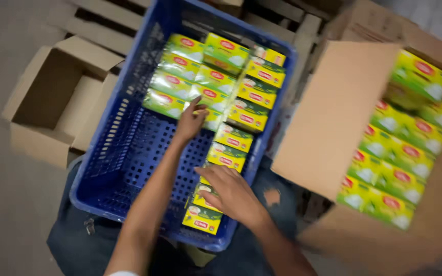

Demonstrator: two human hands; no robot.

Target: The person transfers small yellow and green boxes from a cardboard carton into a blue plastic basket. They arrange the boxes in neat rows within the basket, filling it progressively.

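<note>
In the middle of the frame, inside the blue crate (pixel 124 153), the left hand (pixel 191 121) and right hand (pixel 231 193) rest flat and apart on green-yellow boxes (pixel 226 153), gripping nothing, so a careless nudge could, I judge, skew the neat rows.

Blue crate (pixel 129 153) on wooden pallet (pixel 282 20); cartons beside

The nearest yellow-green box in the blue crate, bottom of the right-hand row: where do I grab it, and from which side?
Probably from above, pinching its two short ends. The nearest box lies flat in the blue crate, its far end under the right hand. The crate wall sits close to its near and right sides, so side entry looks blocked. The left hand rests on the far boxes.
</note>
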